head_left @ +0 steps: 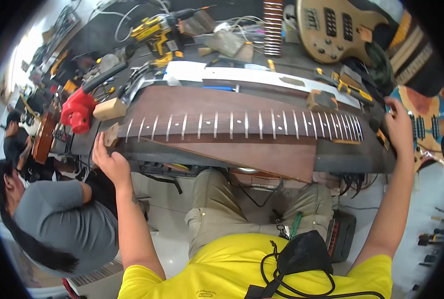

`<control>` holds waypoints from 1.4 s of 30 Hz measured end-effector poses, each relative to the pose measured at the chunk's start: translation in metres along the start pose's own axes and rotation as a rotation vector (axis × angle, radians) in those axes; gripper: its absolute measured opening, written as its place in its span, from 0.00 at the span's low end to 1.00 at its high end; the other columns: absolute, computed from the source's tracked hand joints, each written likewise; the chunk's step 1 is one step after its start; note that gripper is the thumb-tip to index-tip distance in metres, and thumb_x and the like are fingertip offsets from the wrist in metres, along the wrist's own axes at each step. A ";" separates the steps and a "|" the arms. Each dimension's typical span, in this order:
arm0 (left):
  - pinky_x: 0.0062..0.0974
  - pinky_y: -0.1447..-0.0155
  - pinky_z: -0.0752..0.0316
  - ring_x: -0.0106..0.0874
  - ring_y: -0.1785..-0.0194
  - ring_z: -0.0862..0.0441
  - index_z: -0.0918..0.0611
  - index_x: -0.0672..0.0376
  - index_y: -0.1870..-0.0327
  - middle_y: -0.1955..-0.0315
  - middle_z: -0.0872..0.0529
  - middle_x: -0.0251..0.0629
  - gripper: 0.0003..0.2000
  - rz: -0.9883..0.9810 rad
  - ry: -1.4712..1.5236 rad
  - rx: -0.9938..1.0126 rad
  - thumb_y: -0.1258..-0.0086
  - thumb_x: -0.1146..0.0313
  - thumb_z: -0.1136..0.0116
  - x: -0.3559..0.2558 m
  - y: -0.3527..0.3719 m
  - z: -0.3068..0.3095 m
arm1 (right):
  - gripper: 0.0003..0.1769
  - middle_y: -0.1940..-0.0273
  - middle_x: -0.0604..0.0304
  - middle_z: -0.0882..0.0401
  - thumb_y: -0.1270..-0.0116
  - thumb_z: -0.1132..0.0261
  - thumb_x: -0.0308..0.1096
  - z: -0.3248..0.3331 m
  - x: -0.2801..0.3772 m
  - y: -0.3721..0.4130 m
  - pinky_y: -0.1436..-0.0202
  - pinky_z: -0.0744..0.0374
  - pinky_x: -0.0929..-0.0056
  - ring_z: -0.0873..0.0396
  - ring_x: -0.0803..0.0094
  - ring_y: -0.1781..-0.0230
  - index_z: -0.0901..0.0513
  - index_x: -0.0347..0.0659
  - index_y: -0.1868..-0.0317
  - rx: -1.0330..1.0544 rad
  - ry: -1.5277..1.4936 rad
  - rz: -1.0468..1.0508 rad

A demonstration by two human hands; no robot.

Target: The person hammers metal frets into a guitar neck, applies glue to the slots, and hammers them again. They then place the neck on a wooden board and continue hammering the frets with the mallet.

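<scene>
A guitar neck (227,124) with a dark fretboard, bright frets and pale dot inlays lies across the bench on a brown board (197,99). My left hand (111,162) is at the neck's left end, fingers stretched out flat against the pale headstock (112,134). Off the neck's right end, my right hand (400,122) is raised by the bench edge with its fingers curled in; what they hold, if anything, is hidden. Close below it sits a small black-and-yellow item (382,139).
A red blower (78,110) and a wooden block (110,107) stand at the left. Behind lie a yellow drill (157,32), a white strip (262,77) and a yellow-black cutter (351,89). Guitar bodies (332,27) are at the right; a person (65,219) sits left.
</scene>
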State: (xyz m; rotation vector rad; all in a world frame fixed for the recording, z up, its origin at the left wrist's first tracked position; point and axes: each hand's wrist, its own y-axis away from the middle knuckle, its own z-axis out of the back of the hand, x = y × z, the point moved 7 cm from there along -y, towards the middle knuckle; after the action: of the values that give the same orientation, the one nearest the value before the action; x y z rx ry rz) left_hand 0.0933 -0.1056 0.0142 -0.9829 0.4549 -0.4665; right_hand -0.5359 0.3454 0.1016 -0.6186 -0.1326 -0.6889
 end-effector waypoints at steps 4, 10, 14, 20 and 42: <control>0.37 0.27 0.27 0.43 0.32 0.18 0.18 0.64 0.31 0.36 0.14 0.48 0.28 0.174 0.290 -0.007 0.35 0.85 0.51 -0.019 -0.041 0.020 | 0.24 0.40 0.38 0.16 0.34 0.39 0.21 -0.003 -0.069 0.054 0.30 0.23 0.51 0.20 0.40 0.35 0.20 0.32 0.37 0.075 0.329 -0.174; 0.27 0.42 0.19 0.28 0.51 0.11 0.15 0.67 0.39 0.54 0.07 0.40 0.16 0.129 0.787 0.574 0.24 0.77 0.43 -0.077 -0.088 -0.038 | 0.25 0.40 0.37 0.17 0.31 0.38 0.25 -0.012 -0.086 0.093 0.32 0.22 0.46 0.20 0.39 0.37 0.20 0.35 0.33 0.052 0.541 -0.206; 0.27 0.45 0.19 0.28 0.52 0.11 0.13 0.67 0.42 0.56 0.07 0.40 0.14 0.026 0.820 0.696 0.25 0.76 0.42 -0.129 -0.095 -0.040 | 0.19 0.46 0.43 0.15 0.24 0.36 0.34 -0.012 -0.096 0.097 0.43 0.19 0.41 0.16 0.42 0.44 0.19 0.35 0.37 0.042 0.677 -0.261; 0.33 0.47 0.17 0.38 0.55 0.09 0.11 0.65 0.48 0.59 0.06 0.47 0.10 -0.362 0.615 0.870 0.26 0.75 0.39 -0.227 -0.098 -0.058 | 0.14 0.50 0.42 0.15 0.21 0.39 0.35 -0.012 -0.081 0.105 0.45 0.20 0.43 0.17 0.41 0.47 0.19 0.35 0.43 -0.108 0.566 -0.185; 0.41 0.46 0.16 0.49 0.53 0.09 0.06 0.58 0.54 0.59 0.06 0.49 0.12 -0.812 0.481 0.978 0.37 0.69 0.29 -0.314 -0.117 -0.141 | 0.16 0.47 0.45 0.13 0.23 0.39 0.36 -0.012 -0.088 0.122 0.40 0.22 0.49 0.17 0.44 0.44 0.18 0.36 0.41 -0.262 0.294 -0.184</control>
State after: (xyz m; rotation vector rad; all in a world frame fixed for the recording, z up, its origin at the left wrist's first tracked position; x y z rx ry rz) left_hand -0.2601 -0.0797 0.0959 -0.0355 0.1723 -1.5070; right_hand -0.5282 0.4607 0.0046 -0.7537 0.1788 -0.9765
